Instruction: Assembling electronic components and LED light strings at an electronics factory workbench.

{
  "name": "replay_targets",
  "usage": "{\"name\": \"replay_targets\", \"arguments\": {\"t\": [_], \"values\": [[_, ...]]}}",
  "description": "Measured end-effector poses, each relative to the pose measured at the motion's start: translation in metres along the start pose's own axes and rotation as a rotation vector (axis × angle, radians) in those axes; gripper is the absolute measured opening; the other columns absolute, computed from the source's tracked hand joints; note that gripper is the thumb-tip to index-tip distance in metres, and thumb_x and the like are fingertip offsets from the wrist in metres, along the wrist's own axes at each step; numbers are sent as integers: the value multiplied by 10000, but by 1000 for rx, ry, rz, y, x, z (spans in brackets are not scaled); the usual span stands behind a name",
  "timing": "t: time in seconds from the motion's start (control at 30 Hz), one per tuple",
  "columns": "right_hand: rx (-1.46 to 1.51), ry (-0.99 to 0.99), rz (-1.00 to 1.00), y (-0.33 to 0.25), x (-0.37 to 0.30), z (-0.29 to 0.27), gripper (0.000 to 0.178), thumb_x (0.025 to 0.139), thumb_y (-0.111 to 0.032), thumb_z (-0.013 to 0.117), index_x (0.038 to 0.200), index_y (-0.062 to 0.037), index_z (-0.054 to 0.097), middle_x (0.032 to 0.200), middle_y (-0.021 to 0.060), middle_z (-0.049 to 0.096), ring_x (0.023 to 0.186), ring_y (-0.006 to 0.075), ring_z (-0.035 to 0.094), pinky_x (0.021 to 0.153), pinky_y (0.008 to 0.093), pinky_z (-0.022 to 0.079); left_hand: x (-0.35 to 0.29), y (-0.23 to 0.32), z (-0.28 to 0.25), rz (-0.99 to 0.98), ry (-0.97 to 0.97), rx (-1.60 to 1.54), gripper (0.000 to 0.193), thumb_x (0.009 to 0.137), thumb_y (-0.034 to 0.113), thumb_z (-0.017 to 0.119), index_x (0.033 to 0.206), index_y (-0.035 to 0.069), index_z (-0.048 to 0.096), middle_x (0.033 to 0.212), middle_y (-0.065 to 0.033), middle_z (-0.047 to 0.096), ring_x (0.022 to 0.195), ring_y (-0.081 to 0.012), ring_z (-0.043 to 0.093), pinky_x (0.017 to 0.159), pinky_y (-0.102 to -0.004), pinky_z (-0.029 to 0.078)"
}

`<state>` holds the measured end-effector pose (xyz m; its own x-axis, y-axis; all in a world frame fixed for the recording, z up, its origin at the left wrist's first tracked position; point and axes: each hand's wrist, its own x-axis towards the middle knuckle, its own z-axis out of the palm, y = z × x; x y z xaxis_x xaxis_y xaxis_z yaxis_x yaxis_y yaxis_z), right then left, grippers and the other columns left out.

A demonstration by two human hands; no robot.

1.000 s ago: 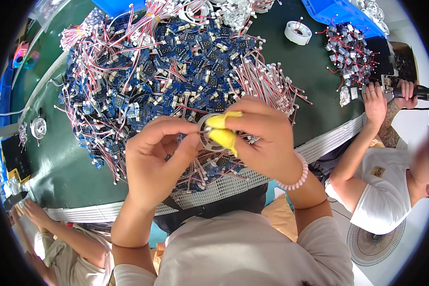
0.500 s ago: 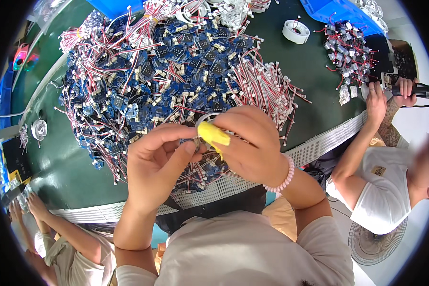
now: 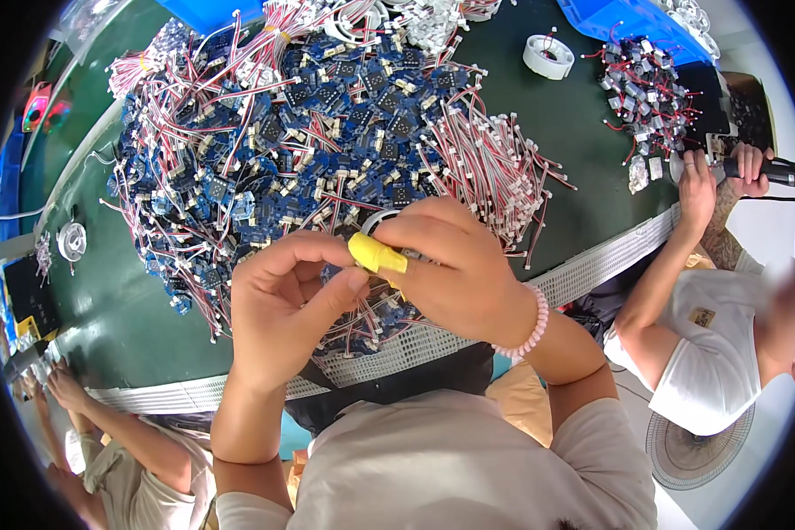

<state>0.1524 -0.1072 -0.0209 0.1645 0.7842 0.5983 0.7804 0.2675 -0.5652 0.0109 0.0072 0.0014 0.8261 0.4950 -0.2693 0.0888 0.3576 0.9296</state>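
My left hand (image 3: 283, 305) is closed, its thumb and index finger pinched together at a small part that the fingers mostly hide. Right against it, my right hand (image 3: 473, 274) has curled fingers around a white plastic ring (image 3: 377, 221), whose rim shows past the knuckles. A yellow wrap (image 3: 375, 254) covers a fingertip of my right hand and meets the left fingertips. Both hands hover over the near edge of a big heap of blue circuit boards (image 3: 327, 177) with cables attached.
Red-and-white connector cables (image 3: 495, 168) lie to the heap's right. Beyond them are a round white housing (image 3: 548, 57), small motors with red wires (image 3: 649, 97) and a blue bin (image 3: 623, 26). A co-worker (image 3: 707, 327) grips a black tool at right; another's arm (image 3: 119, 428) is at left.
My right hand has shifted slightly left and rolled, bringing the yellow-wrapped fingertip against the left fingertips. The small part between the left fingers is now more hidden.
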Motion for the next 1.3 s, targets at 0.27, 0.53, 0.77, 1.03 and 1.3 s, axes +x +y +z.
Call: {"name": "replay_targets", "arguments": {"t": [0.27,0.53,0.77,1.03,1.3], "values": [[149,58,272,-9,-1,-4,205,684,19,675,881,-13,627,836,106,578,694,231,559,571,306,453,-1,-6,-2,94,22,61,186,805,-98,578,986,-55,583,965,-88,572,840,-135,600,701,-232,512],[326,23,526,-20,-4,4,160,734,38,629,892,10,619,775,94,567,639,166,543,557,255,442,-2,-11,0,99,112,-13,284,795,-112,587,1071,-46,567,1012,-94,579,906,-139,592,771,-239,504],[342,20,532,-18,1,4,136,752,29,611,887,21,599,789,98,576,667,173,562,593,257,454,-1,-13,-3,126,119,-18,261,784,-107,609,1036,-48,576,970,-98,607,868,-139,606,752,-245,517],[405,18,624,-23,0,2,114,760,21,613,872,14,593,804,93,587,687,168,582,617,257,469,-2,-11,-3,47,92,-30,251,779,-109,610,1023,-58,577,922,-96,624,823,-138,615,733,-242,511],[435,67,530,-14,-7,7,156,714,29,642,860,4,593,802,112,584,708,257,563,599,320,442,-4,-9,-1,159,131,94,237,771,-121,609,994,-46,590,931,-99,610,814,-131,597,708,-230,495]]}}
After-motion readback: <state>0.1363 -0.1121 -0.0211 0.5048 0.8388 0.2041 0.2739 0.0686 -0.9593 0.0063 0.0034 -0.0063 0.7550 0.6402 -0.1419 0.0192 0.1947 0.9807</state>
